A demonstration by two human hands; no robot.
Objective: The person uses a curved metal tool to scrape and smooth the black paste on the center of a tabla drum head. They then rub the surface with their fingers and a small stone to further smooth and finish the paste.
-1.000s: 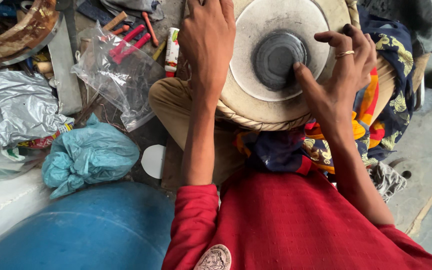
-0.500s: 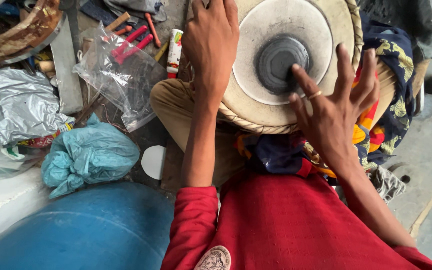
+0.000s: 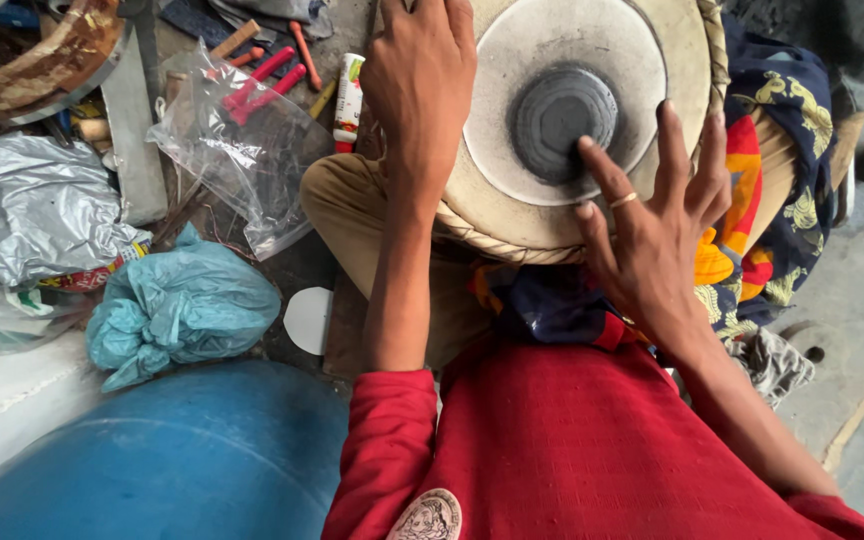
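Two hands on my tabla drum (image 3: 552, 60): left hand (image 3: 422, 90) grips its far rim; right hand (image 3: 652, 225) has splayed wide, index fingertip now apparently touching the dark centre patch (image 3: 557, 115).

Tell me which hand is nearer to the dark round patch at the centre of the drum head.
Right. The right hand has its index fingertip on the dark patch. The left hand grips the drum's left rim, away from the patch.

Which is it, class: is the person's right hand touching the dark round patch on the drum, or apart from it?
Touching. The head view shows the right hand spread open, its forefinger tip resting on the dark patch at the drum's centre.
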